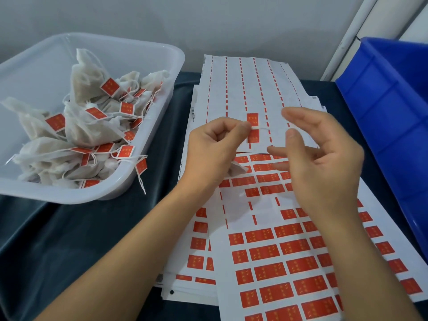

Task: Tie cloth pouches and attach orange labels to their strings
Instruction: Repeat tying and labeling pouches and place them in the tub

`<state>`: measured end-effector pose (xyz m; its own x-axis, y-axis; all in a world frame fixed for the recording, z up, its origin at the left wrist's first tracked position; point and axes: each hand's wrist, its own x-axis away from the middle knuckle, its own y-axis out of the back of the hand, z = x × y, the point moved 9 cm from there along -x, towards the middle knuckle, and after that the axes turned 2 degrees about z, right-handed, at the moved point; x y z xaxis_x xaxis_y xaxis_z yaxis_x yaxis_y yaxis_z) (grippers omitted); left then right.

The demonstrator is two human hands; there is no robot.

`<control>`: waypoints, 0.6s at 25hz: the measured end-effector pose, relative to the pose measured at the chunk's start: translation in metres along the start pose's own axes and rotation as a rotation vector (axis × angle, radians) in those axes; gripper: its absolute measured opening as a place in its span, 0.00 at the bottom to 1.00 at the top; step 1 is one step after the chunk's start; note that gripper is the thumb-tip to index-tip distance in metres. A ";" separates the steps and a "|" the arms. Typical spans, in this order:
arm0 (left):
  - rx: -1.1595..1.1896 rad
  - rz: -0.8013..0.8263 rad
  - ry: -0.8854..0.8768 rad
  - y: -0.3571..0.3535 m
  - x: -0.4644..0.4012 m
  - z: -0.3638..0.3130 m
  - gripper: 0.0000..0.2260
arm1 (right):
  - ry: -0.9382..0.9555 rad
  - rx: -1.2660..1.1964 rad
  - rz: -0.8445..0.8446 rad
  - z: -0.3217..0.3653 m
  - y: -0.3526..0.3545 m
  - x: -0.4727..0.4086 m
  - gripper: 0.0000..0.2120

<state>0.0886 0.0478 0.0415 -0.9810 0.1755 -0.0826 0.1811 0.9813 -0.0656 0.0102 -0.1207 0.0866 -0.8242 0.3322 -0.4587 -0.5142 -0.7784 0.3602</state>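
Label on string, held above sticker sheets.
Left hand [214, 147] fingers pinch a white string [260, 128] crossing an orange label [252, 127]; its gold print is unreadable. Right hand [324, 158] fingers spread, just beside. Finished pouches [88, 121] fill a clear tub [143, 172] left; label sheets [278, 262] cover the dark counter [92, 228]; blue bin [393, 107] right.

Dark blue-grey cloth-covered table [97, 228] carried everything. On its left side sat a translucent white rectangular plastic tub [148, 56], holding white cloth pouches with orange labels on strings. In the middle lay a loose overlapping stack of white backing sheets [245, 89]; far sheets were mostly peeled, only thin orange strips left, near sheets carried rows of orange rectangular stickers [268, 253]. At the right edge stood a bright blue hard plastic bin [389, 107], just beside the sheets.
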 end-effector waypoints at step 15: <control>-0.014 0.056 -0.071 -0.005 0.000 -0.001 0.09 | -0.260 -0.201 0.303 -0.021 -0.035 -0.011 0.06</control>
<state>0.0878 0.0435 0.0432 -0.9619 0.2245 -0.1562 0.2340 0.9712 -0.0450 0.0424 -0.1081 0.0617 -0.9760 0.1760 -0.1286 -0.2052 -0.9409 0.2696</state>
